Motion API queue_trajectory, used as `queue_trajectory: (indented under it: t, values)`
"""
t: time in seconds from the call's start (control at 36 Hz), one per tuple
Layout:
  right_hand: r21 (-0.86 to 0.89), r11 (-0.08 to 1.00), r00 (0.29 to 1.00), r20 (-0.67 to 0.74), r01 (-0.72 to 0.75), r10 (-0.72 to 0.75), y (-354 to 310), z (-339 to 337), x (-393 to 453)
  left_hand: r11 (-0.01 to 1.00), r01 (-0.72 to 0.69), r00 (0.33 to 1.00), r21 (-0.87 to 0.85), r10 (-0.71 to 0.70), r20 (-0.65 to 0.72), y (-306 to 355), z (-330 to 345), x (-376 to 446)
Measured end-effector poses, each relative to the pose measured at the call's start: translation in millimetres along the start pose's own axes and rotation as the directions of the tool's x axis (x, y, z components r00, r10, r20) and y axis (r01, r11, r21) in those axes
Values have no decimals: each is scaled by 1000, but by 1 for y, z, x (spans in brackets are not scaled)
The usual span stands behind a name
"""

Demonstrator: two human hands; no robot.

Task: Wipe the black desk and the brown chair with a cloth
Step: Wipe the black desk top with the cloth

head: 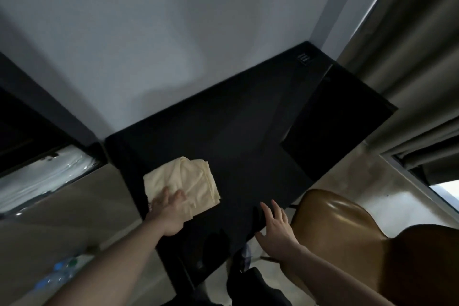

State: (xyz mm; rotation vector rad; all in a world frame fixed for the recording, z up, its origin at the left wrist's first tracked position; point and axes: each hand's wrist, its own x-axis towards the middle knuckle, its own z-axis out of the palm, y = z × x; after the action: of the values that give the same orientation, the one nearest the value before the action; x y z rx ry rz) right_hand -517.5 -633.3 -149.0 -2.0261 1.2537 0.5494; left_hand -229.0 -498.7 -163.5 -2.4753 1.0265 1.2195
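Left hand (169, 213) pressed flat, fingers straight, on folded pale-yellow cloth (182, 185) atop matte black desk (248, 131), right hand (275, 228) spread, seemingly hovering over desk edge, glossy brown moulded chair (347, 226) just right of it

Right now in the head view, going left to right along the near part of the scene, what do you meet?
Water bottles on the floor → left hand pressing the cream cloth → right hand open above the black desk → brown chair → grey curtain.
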Motion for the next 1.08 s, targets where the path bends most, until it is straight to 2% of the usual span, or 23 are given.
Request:
queue_trajectory:
  t: [0.08,0.17,0.28,0.47,0.61,0.81,0.94,1.08]
  values:
    - [-18,1000,1000,-5,18,-18,-17,6,-4,996,-92,996,-9,92,-18,1,17,-20]
    - [-36,999,999,4,32,-32,-40,15,-14,981,-192,979,-19,193,65,1,21,-49]
    - [-42,997,997,27,70,-69,-75,30,-24,948,-261,962,-180,271,32,-20,25,-69]
    - [-79,981,984,62,175,-170,-134,58,-26,961,-226,964,-158,198,-175,-73,23,-79]
    - [-92,970,971,101,225,-216,-177,69,-20,965,-212,957,-156,173,-233,-104,9,-79]
    - [-106,974,968,172,201,-181,-219,69,-4,969,-163,955,-186,108,-275,-121,-9,-67]
    - [4,1000,974,226,24,-24,-209,74,38,976,-134,957,-171,82,-279,-114,-20,-53]
    - [-38,995,983,160,93,-86,-189,76,63,981,-89,965,-175,42,-257,-84,-35,-38]
